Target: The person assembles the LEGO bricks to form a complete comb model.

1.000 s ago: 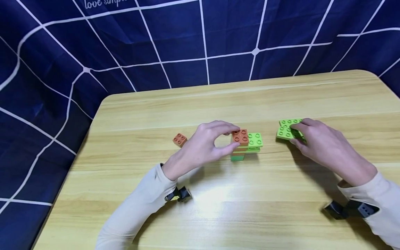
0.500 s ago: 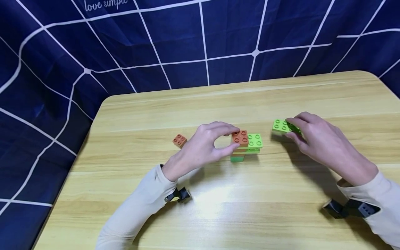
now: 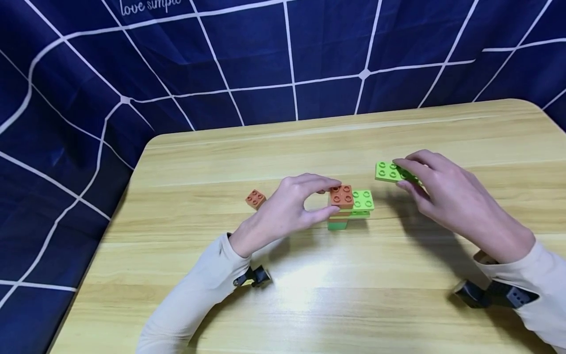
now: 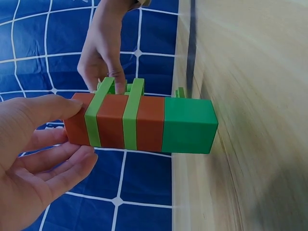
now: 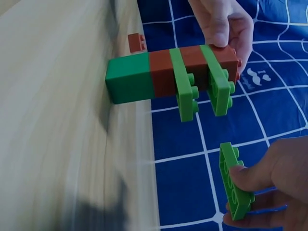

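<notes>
"What are the hands doing?"

"The left hand (image 3: 293, 204) steadies a tower (image 4: 111, 126) of toy bricks standing upright on a wooden table (image 3: 247, 155). Its thumb and forefinger grip the top orange brick (image 3: 342, 198), thumb on the near side, forefinger on the far side. The right hand (image 3: 451, 199) pinches a loose lime-green plate (image 3: 387, 171) by one end. That plate hangs in the air, studs up, right of the tower and slightly beyond it, not touching."

"And the tower itself?"

"From the table up: dark green block (image 4: 188, 127), lower orange brick (image 4: 150, 125), lower lime plate (image 4: 130, 126), middle orange brick (image 4: 110, 132), upper lime plate (image 4: 93, 126), then that top brick. Both built-in plates jut out towards the right hand. A spare orange brick (image 3: 255, 198) sits on the table to the left, near the left hand."

"What does doing this well call for?"

"A calm left hand above all, I'd say. The column is narrow and overhangs on one side, so a sideways shove could tip it. Squeezing the brick's sides suits better than covering its studs. The right hand would do well to carry its plate level, gripped near the end, clear of the jutting plates."
</notes>
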Available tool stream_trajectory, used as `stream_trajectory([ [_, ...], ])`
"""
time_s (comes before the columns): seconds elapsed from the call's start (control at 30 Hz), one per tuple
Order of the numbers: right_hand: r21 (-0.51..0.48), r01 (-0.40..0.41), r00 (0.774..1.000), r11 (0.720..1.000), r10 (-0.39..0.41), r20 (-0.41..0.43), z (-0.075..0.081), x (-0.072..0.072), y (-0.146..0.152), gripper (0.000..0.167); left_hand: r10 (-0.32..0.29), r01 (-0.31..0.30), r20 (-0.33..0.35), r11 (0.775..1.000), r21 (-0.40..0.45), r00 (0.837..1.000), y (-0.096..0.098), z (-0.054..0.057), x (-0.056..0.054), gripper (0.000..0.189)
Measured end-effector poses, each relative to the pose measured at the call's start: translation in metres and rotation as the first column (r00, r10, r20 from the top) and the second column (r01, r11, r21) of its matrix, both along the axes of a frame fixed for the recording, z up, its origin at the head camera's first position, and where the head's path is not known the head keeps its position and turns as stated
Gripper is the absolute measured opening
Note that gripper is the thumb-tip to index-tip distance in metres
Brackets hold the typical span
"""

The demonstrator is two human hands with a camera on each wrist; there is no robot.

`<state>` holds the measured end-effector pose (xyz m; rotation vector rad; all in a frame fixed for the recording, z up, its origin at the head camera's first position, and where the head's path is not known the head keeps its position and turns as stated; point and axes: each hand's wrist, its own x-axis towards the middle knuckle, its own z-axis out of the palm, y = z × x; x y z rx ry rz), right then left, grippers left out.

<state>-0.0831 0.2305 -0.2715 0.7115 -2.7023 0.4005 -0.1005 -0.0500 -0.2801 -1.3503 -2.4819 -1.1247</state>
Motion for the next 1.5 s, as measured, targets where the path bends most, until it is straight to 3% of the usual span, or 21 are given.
stream_trajectory([
  [0.43,-0.01,-0.042,0.999,0.999,0.042,-0.021,0.007,0.005,-0.013,0.048,0.048,-0.047,0.035,0.999,-0.022,0.998,0.0,-0.003,0.0,0.038],
  [0.7,-0.035,-0.109,0.991,0.993,0.106,-0.077,0.009,0.007,-0.017,0.049,0.063,-0.06,0.066,0.997,-0.043,0.996,0.0,-0.003,0.001,0.039],
  [0.9,-0.049,-0.156,0.984,0.987,0.15,-0.101,0.014,0.011,-0.021,0.035,0.071,-0.067,0.075,0.996,-0.052,0.995,0.0,-0.004,0.001,0.039],
  [1.03,-0.076,-0.194,0.975,0.978,0.183,-0.127,0.015,0.013,-0.025,0.05,0.073,-0.069,0.081,0.996,-0.06,0.994,0.0,-0.004,0.001,0.04],
  [1.1,-0.078,-0.206,0.972,0.975,0.195,-0.132,0.016,0.014,-0.027,0.066,0.073,-0.068,0.081,0.996,-0.064,0.994,0.0,-0.004,0.001,0.04],
  [1.5,-0.073,-0.261,0.958,0.962,0.249,-0.143,0.019,0.019,-0.037,0.066,0.07,-0.063,0.091,0.994,-0.086,0.993,-0.001,-0.003,0.001,0.042],
])
